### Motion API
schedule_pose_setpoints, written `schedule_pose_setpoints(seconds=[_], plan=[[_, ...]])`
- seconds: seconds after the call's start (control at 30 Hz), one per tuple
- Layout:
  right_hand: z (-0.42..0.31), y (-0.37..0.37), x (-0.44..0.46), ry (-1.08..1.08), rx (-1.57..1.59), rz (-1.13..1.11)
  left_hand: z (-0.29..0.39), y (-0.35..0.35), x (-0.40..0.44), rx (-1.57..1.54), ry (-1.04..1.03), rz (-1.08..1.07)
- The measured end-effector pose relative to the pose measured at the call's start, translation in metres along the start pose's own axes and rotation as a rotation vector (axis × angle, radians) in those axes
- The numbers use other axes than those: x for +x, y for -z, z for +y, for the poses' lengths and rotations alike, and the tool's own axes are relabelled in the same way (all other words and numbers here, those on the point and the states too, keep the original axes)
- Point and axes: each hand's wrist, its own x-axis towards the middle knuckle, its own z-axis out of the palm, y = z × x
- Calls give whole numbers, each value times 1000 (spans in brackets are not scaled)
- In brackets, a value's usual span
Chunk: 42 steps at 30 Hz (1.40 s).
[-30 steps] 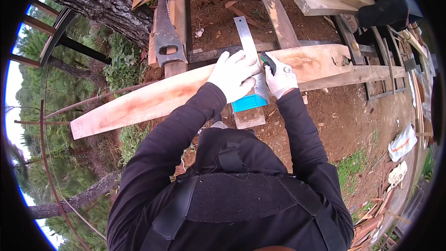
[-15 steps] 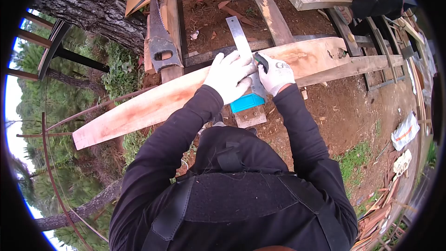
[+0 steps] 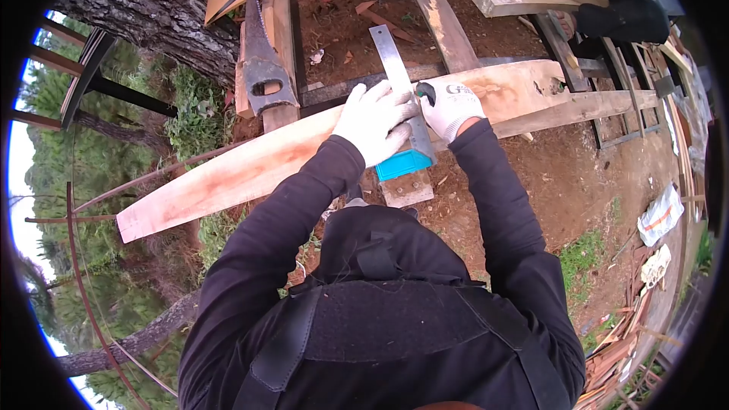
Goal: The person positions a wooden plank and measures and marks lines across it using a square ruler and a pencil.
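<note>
Compared with the earlier frame, our right hand (image 3: 453,106) is now sitting slightly higher, while at the upper right another person's leg (image 3: 624,23) is showing in a different pose. Our left hand (image 3: 374,119) is pressing with open, spread fingers over the metal blade (image 3: 391,61) of a square and the curved plank (image 3: 243,171). Our right hand is closing around a small dark tool (image 3: 426,93) beside the blade; its tip is hiding from us, so we are not able to tell if it is touching the wood.

The plank is stretching from the lower left to the upper right of the frame. The square is crossing it near the centre, its blade pointing to the top and its blue handle (image 3: 404,165) lying at the near edge. Whether the handle is sitting flush, we are not seeing clearly.

As we are judging it, the main risk is coming from uneven pressure: if our left hand is pressing mostly on one side, the blade could be turning. If the right hand is pushing sideways, it could be moving the square also. Our left fingers are resting close to the tool, so a slip could be catching the glove. The long plank could be rocking, too, if its support is holding it badly.
</note>
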Motion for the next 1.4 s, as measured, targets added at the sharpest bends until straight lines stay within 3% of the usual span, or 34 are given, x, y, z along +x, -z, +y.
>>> schedule_pose_setpoints(seconds=[0.03, 0.07, 0.13, 0.23, 0.47, 0.67, 0.73, 0.83, 1.3, 1.4], plan=[[-1, -4, 1, -11, 60, 137, 0, 0, 0, 14, -12, 29], [-2, 1, 0, -9, 62, 138, 0, 1, 0, 16, -12, 29], [-3, 15, -1, 23, 6, -57, -1, 2, 1, -21, 11, -16], [-5, 26, -16, 43, -132, -177, -2, -3, -1, 13, 6, -8], [0, 10, -19, 49, -48, 3, -1, 1, 1, 3, 0, -33], [-2, 41, -114, 52, -205, -284, 0, 1, 0, 1, 24, -88], [10, 36, -131, -66, 26, -112, -1, -3, -1, 22, 31, -75], [10, 30, -121, -67, 338, 212, 0, -7, -4, 28, 17, -19], [1, -2, -76, -103, 310, 160, 0, -6, -1, 37, 47, -84], [1, -9, -54, -20, 286, 256, 1, -2, 1, 15, 46, -75]])
